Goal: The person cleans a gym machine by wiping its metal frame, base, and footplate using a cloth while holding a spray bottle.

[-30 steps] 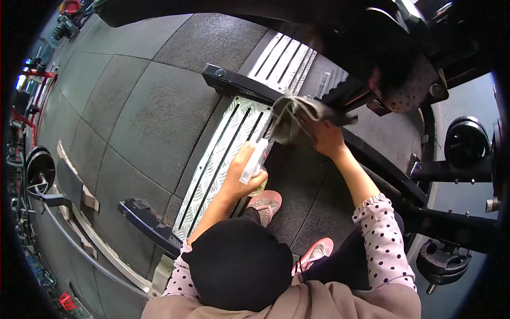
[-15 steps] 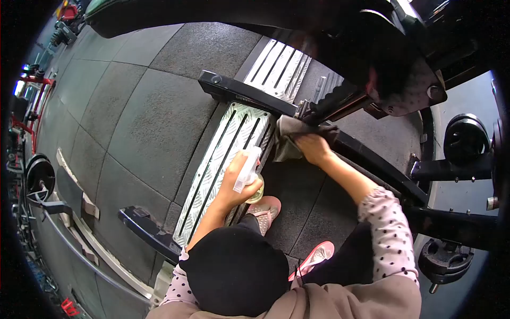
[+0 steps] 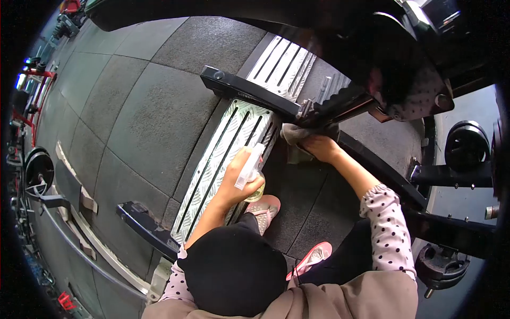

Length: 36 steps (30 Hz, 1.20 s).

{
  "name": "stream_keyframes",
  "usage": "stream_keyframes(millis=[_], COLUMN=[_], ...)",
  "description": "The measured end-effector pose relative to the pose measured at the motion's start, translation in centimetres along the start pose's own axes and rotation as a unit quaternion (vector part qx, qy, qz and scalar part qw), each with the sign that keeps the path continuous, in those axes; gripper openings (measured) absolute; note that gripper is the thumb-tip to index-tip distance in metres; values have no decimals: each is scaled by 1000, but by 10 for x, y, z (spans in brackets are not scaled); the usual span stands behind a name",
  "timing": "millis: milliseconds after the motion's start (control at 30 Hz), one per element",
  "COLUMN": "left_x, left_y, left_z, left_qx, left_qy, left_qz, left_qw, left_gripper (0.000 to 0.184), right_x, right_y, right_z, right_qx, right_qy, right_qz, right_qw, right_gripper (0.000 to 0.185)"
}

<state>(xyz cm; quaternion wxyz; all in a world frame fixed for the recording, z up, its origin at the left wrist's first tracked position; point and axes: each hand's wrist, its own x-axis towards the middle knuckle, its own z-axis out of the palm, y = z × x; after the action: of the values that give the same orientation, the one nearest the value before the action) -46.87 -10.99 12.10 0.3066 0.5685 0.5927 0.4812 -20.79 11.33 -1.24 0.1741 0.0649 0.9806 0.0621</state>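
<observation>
My left hand (image 3: 229, 185) is wrapped round a spray bottle (image 3: 249, 169) with a clear trigger head and a yellowish body mostly hidden by my fingers. It is over the silver tread-patterned footplate (image 3: 212, 178). With my right hand (image 3: 323, 148) I grip a grey-brown cloth (image 3: 296, 134), pressed against the black steel frame (image 3: 366, 159) of a gym machine near the joint where its beams meet. Part of the cloth is bunched under my fingers, and its far side is hidden by the frame.
A black crossbar (image 3: 249, 93) sticks out over the footplate. Overhead hangs a dark padded part (image 3: 175, 11). Weight plates (image 3: 467, 143) sit on the right, and a barbell rack (image 3: 79, 255) stands on the left. My sandalled feet are on dark rubber floor tiles (image 3: 146, 117).
My right hand and the cloth have shifted slightly right along the frame, and the cloth is more bunched. My left hand holds the spray bottle in nearly the same place.
</observation>
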Motion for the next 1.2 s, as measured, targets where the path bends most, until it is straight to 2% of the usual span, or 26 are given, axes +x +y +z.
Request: stream_keyframes(millis=[67, 100, 200, 233, 333, 367, 467, 500, 567, 600, 667, 733, 800, 900, 1000, 1067, 1133, 1200], left_x=[0, 2, 1, -1, -7, -9, -6, -5, -5, -5, -3, -2, -1, 0, 0, -1, -2, -1], left_y=[-6, -5, -8, -10, -13, -16, -2, 0, -3, -4, 0, -1, 2, -2, -1, 0, -4, -5], left_z=[2, 3, 8, 11, 15, 16, 11, 10, 12, 14, 12, 11, 9, 11, 10, 10, 10, 9], left_qx=[-1, 12, 5, -5, -13, -19, -4, 5, -19, -31, 1, 28, 23, -2, 2, 1, -14, -18], left_qy=[-5, -9, -16, -16, -33, -34, -34, -32, -19, -13, -13, -20, -12, -6, -11, -16, -16, -16], left_qz=[-12, -8, -7, -10, 17, 10, 14, 17, -1, -10, 21, 53, 46, 16, 18, 14, -8, -18], left_qw=[1000, 1000, 1000, 1000, 999, 999, 999, 999, 1000, 999, 1000, 998, 999, 1000, 1000, 1000, 1000, 1000], left_gripper=[31, 31, 32, 33, 36, 38, 38, 37, 36, 36, 34, 34, 34, 32, 33, 34, 34, 35], right_x=[17, 24, 53, 55, 57, 55, 22, 7, -21, -33, -55, -61, -60, -29, 28, 80, 127, 156], right_y=[-9, -19, -34, -40, -46, -45, -39, -34, -27, -23, -16, -18, -20, -13, -23, -26, -22, -18], right_z=[17, 1, 23, 1, -10, -9, -16, -24, -59, -75, -129, -154, -151, -100, -75, -62, -59, -63], right_qx=[29, -7, -43, -39, -57, -50, -169, -157, -176, -136, -201, -187, -188, -200, -101, -78, -40, 76], right_qy=[-6, -16, -10, -57, -81, -68, 0, 0, 24, 49, 127, 142, 155, 174, 223, 275, 250, 218], right_qz=[17, 26, 53, 61, 72, 78, 71, 78, 105, 121, 114, 120, 116, 82, 141, 243, 355, 441], right_qw=[999, 999, 998, 996, 992, 993, 983, 985, 978, 982, 965, 965, 963, 961, 959, 927, 900, 867], right_gripper=[46, 45, 46, 45, 43, 42, 45, 46, 46, 47, 49, 51, 52, 53, 50, 51, 53, 61])
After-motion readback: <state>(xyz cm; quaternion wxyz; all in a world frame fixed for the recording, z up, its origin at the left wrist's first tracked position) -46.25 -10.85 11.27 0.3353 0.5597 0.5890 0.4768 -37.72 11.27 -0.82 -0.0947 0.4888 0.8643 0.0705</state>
